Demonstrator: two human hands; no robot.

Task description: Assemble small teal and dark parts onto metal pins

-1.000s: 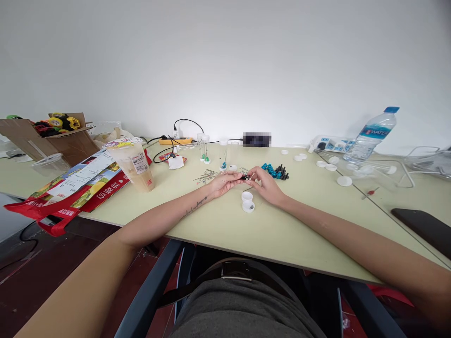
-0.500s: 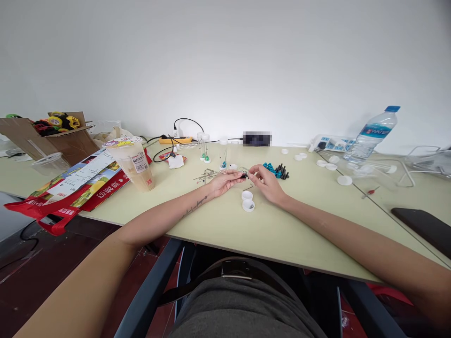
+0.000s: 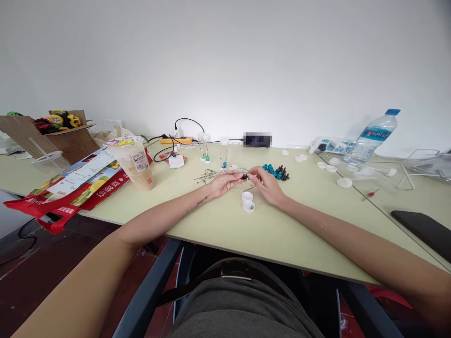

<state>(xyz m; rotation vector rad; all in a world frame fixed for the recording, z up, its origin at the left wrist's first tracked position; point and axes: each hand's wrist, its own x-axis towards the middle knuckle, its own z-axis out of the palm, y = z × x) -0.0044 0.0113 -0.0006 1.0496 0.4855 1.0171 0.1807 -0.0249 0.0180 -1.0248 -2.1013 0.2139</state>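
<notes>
Two hands, left hand (image 3: pixel 225 182) and right hand (image 3: pixel 267 184), were held just above the bench (image 3: pixel 218 220), fingers pinched on a small black component (image 3: pixel 244 177), judged light, its thin leads easily bent, best gripped by the body.

Bare forearms; script-like tattoo (image 3: pixel 195 206) on the left; grey top; dark belt (image 3: pixel 234 270).

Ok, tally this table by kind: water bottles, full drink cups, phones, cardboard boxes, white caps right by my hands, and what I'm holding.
Bottle: 1
Drink cup: 1
Phone: 1
Box: 1
White caps: 2
Black part, pinched between left hand and right hand: 1
Total: 7
</notes>
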